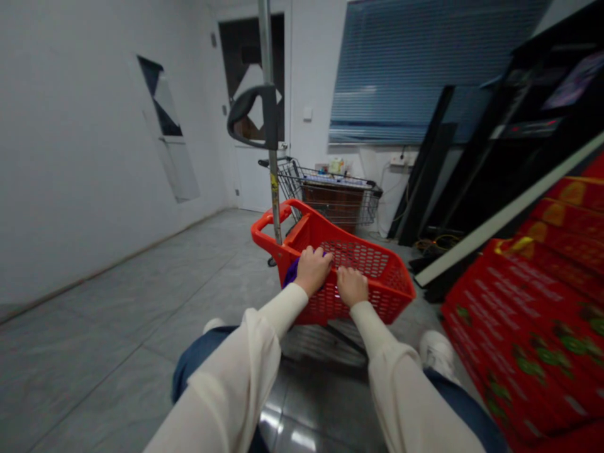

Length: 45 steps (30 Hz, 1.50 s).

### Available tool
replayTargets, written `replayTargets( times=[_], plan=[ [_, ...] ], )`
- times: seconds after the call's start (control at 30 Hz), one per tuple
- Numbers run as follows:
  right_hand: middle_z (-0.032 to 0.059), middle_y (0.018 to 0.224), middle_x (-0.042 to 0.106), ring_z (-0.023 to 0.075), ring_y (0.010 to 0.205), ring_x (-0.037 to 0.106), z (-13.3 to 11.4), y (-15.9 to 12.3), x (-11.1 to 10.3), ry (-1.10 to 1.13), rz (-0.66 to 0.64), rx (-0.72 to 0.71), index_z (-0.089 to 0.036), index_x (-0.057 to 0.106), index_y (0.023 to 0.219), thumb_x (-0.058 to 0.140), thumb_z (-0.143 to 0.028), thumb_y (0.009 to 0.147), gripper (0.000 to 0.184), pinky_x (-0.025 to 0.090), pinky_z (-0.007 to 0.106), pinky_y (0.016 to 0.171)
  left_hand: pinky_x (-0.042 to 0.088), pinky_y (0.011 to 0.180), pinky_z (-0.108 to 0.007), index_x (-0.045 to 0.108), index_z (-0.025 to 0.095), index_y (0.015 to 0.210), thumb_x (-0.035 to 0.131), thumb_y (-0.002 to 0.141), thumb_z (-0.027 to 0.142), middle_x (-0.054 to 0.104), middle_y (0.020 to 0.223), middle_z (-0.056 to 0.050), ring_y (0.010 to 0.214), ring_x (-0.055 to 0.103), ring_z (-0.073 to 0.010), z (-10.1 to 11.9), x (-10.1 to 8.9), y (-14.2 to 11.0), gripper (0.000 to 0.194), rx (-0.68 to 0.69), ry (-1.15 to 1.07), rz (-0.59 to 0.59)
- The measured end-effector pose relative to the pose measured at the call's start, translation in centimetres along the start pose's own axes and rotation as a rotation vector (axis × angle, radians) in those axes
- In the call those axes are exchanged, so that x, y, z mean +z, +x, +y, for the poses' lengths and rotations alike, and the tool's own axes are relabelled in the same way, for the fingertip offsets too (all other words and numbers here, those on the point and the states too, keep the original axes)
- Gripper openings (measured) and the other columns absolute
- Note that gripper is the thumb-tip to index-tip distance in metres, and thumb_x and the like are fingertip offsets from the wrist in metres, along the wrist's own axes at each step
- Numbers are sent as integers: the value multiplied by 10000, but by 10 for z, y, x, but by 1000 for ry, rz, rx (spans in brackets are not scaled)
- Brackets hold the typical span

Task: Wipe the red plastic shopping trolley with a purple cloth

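Observation:
A small red plastic shopping cart [389, 286] with a perforated basket stands right in front of me. My left hand [314, 270] is closed over the basket's near rim, with a purple cloth [291, 272] bunched under it; the rest of the cloth is hidden by the hand. Just to the right, my right hand [352, 286] has its fingers curled over the same rim. An upright metal pole [267, 56] with a dark grey handle [250, 116] rises at the cart's left end.
Stacked red cartons [514, 308] stand close on the right, with a long pale bar [509, 211] leaning near them. Behind is a wire shopping cart [372, 198] beside a brown box [330, 204]. Black panels [425, 176] lean under the blinds [401, 69]. A door [252, 170] is at the back.

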State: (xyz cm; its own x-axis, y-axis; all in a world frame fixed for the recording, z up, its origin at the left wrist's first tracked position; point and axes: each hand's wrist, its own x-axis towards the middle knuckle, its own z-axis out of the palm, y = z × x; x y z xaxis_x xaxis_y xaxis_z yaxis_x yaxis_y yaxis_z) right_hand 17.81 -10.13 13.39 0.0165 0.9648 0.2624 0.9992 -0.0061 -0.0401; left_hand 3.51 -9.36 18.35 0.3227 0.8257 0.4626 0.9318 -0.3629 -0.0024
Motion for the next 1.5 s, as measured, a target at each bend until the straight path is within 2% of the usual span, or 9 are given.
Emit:
replayTargets(
  times=[0.2,0.43,0.6,0.83,1.07,1.17,1.3,1.4,1.5],
  plan=[
    [97,1132,689,202,1012,615,-5,-1,7,61,46,13,-222,646,1184,244,-340,1052,439,370,312,844,374,845,-415,676,183,1011,391,996,304,613,1023,-136,1016,498,-300,-28,-12,-4,310,-156,96,108],
    [70,1207,684,201,1085,591,-5,-3,6,128,90,-7,-258,605,1306,265,-347,1050,435,359,320,924,377,821,-392,674,228,1045,438,983,353,614,1048,-115,985,498,-276,-3,11,-5,274,33,24,16],
    [92,1191,696,202,1083,590,20,-9,9,74,47,16,-247,622,1298,268,-369,1043,452,358,315,930,376,813,-402,680,207,1024,409,991,334,615,1022,-126,976,501,-285,-14,4,-3,301,-46,71,59],
    [98,1192,695,211,1081,588,21,-16,8,34,70,15,-259,603,1311,260,-362,1046,446,336,337,935,377,813,-379,670,226,1044,421,990,357,622,1044,-102,978,508,-264,15,18,-5,286,13,11,16],
    [91,1143,702,198,1039,594,42,-26,8,6,47,26,-259,632,1250,253,-377,1049,445,337,336,895,383,827,-398,681,211,1040,424,984,360,625,1050,-124,993,506,-279,-9,9,0,302,-67,37,12],
    [106,1154,688,210,1047,588,36,-29,10,-3,61,49,-261,613,1268,235,-381,1050,452,340,351,866,381,835,-402,677,211,1028,453,973,353,624,1058,-123,998,503,-279,4,15,-7,271,-69,35,26],
    [112,1134,683,221,1025,584,26,-31,10,12,84,66,-247,623,1214,247,-375,1051,429,334,358,846,382,835,-382,669,226,1051,446,983,381,624,1063,-103,992,510,-263,21,24,-10,280,39,-10,-14],
    [100,1111,684,213,1000,587,26,-32,9,32,73,52,-247,630,1185,280,-378,1050,398,330,344,834,383,834,-376,671,236,1066,444,986,395,628,1047,-103,976,518,-259,3,19,-5,289,117,-5,-53],
    [94,1099,684,210,988,590,25,-32,9,38,71,60,-251,634,1187,307,-377,1046,378,332,341,830,381,839,-388,681,222,1044,435,987,384,625,1034,-121,979,515,-269,-22,12,-1,300,21,41,-6]
  ],
)
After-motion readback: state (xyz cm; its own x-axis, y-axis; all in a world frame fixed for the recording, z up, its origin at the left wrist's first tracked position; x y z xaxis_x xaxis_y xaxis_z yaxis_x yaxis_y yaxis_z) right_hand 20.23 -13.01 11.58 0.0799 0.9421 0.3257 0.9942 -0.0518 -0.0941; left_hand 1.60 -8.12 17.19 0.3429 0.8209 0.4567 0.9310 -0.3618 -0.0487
